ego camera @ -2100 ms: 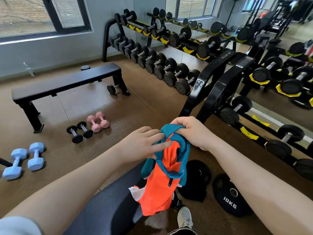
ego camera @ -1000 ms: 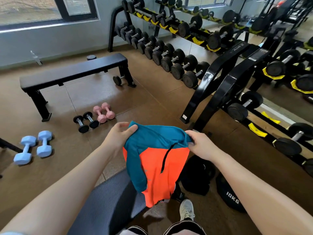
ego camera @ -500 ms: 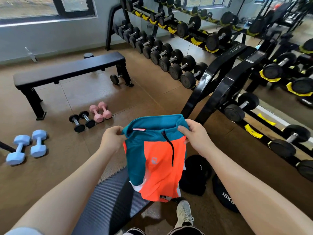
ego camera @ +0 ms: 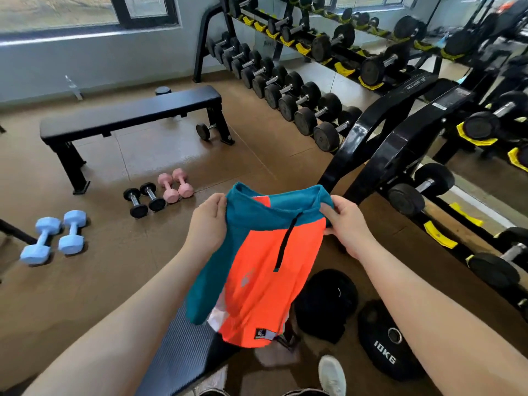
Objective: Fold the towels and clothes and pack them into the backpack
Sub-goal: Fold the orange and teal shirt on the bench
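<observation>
Aloft, shirt [ego camera: 265, 270] between hands

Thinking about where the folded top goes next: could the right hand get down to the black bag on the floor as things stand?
Probably not yet. The right hand pinches the orange and teal top, as does the left hand. The black bag lies below, nothing over it, so it looks reachable once freed.

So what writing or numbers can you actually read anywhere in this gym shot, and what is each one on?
"10KG": white, on the black weight plate on the floor.
Badge on the black rack arm: lettering too blurred to read.
Grey logo on the shirt chest: no readable words.
Patch at the shirt hem: too small to read.
White sticker on the second rack arm: too blurred to read.
</observation>
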Tool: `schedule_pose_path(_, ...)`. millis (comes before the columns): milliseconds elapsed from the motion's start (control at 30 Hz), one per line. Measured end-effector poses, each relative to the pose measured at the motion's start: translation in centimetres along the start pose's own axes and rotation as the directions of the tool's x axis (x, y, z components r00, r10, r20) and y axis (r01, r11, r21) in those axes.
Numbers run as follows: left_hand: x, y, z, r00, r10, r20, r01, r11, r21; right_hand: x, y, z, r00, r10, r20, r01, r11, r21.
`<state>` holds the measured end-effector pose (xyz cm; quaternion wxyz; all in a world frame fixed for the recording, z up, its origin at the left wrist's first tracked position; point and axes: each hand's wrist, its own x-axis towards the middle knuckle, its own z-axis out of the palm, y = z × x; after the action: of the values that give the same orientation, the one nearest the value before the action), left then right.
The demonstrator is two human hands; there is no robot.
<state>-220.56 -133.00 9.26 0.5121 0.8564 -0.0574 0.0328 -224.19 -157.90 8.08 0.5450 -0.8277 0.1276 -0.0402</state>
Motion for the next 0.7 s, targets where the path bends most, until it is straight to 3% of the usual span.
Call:
schedule_pose_path(67,0.0,1.1,2.7,0.999,-0.006,0.043,0.002,0.995,0.102,1.3,1.7,-2.0,0.998,-0.06,0.003,0.059,0.976,-0.21)
schedule_pose_path(133,-0.1,2.0,5.8,0.981,-0.052,0.185,0.026,0.99,0.136,2.5,4.0,-4.9,0.996,-0.09,0.004,0.084,0.921,-0.38)
schedule_pose_path(233,-0.8,3.5,10.9,0.932,-0.099,0.349,0.028,0.979,0.201,3.7,7.2,-9.9,0.998,-0.065,-0.02,0.053,0.933,-0.356)
schedule_pose_path(333,-1.7,6.0,16.7,0.941,-0.138,0.308,0.084,0.98,0.182,5.0,9.1,-15.0,1.0,0.009,-0.026,-0.017,0.943,-0.332)
schedule_pose_path(467,-2.1,9.5,22.4,0.936,-0.239,0.258,0.27,0.958,-0.093,8.8,9.3,-20.1,0.997,0.071,-0.039,-0.078,0.971,-0.227)
schedule_pose_path(567,-2.6,9.8,23.4,0.925,-0.288,0.248,0.336,0.925,-0.176,11.6,8.4,-20.5,0.999,-0.028,0.044,0.038,0.963,-0.268)
schedule_pose_path(700,-4.6,7.1,21.6,0.889,-0.429,0.159,0.457,0.848,-0.269,14.8,8.0,-15.1,0.963,-0.162,0.215,0.236,0.892,-0.385)
